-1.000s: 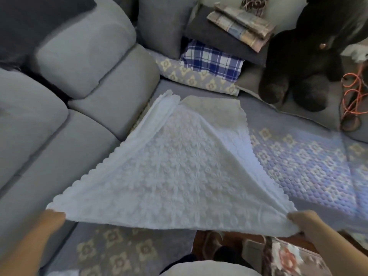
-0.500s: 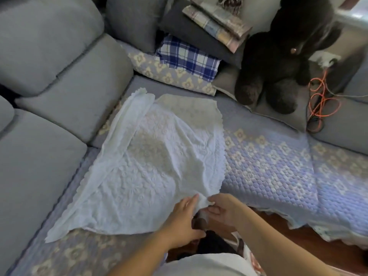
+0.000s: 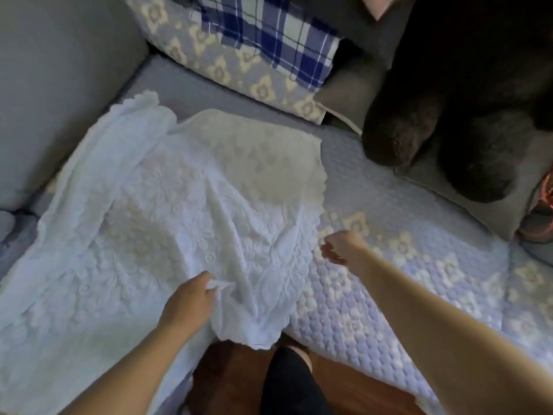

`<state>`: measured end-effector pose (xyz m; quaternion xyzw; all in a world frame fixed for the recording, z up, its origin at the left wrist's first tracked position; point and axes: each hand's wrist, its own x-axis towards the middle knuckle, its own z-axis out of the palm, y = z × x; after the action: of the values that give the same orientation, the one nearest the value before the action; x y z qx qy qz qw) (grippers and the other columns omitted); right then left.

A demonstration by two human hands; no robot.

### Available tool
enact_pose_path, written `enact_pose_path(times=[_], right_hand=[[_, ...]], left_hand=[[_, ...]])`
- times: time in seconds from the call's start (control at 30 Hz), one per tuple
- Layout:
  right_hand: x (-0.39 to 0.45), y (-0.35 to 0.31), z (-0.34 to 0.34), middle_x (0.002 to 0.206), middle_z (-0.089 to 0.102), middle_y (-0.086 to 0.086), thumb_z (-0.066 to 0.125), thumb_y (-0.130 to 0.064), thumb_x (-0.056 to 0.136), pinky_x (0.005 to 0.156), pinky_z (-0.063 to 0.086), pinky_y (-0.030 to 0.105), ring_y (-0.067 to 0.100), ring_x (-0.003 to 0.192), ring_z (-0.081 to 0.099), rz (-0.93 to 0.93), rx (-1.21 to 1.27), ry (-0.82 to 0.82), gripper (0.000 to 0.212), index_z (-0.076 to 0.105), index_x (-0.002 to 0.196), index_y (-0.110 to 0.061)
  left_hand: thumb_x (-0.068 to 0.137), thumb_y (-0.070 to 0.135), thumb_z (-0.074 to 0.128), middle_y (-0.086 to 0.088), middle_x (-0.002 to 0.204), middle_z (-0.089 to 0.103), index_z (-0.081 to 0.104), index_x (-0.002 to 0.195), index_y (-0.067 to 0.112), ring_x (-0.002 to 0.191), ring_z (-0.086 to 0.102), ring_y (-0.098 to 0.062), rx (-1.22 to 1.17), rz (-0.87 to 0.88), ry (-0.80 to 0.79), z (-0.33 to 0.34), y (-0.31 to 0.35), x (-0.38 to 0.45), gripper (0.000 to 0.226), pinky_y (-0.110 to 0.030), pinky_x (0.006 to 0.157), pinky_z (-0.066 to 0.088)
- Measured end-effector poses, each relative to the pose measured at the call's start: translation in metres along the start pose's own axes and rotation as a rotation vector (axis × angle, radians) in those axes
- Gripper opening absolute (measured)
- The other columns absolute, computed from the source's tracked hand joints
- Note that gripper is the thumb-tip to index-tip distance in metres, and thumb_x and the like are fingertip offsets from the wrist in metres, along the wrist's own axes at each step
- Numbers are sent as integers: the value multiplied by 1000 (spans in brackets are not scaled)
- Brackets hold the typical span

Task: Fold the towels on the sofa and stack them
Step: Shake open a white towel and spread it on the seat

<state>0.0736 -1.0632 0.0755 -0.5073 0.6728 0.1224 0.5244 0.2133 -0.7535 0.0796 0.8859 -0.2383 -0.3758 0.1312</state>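
White lace towel (image 3: 167,223) now crumpled across the sofa (image 3: 389,265), no longer stretched taut. Left hand (image 3: 191,301) pinching a fold at 6 o'clock; right hand (image 3: 344,247) off it at 3 o'clock, fingers curled, holding nothing.

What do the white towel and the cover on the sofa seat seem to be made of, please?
White towel: thin, soft woven cloth, matte, with raised flower patterning and scalloped edges; it creases easily. Seat cover: quilted padded fabric, probably cotton or a blend, shown by its puffy stitched cells.
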Motion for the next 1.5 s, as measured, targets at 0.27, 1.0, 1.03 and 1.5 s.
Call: enact_pose_path(times=[0.27,1.0,1.03,1.5], right_hand=[[200,-145,-23,127,57,14,48,-19,99,83,45,33,33,114,58,-451,-636,281,32,56,128,-10],[263,-220,-25,97,77,2,59,-36,91,80,56,33,17,88,74,-426,695,-129,34,70,106,-9],[272,-218,-22,107,75,6,59,-39,91,87,56,38,20,98,73,-418,750,-182,41,66,117,-7],[321,-185,-11,115,68,1,71,-16,81,92,58,41,16,101,67,-452,271,144,44,59,122,-12]], left_hand=[[99,9,30,-2,124,63,31,149,22,110,62,-21,303,-12,-236,76,80,139,51,-32,92,50],[97,11,37,-7,113,68,34,137,31,102,67,-29,151,-222,-322,97,84,206,45,-36,83,49],[97,12,37,-7,111,68,35,135,31,100,67,-29,144,-222,-318,97,84,206,42,-35,82,48],[102,20,44,1,96,65,44,131,24,85,64,-23,96,-190,-174,99,82,190,29,-28,67,37]])
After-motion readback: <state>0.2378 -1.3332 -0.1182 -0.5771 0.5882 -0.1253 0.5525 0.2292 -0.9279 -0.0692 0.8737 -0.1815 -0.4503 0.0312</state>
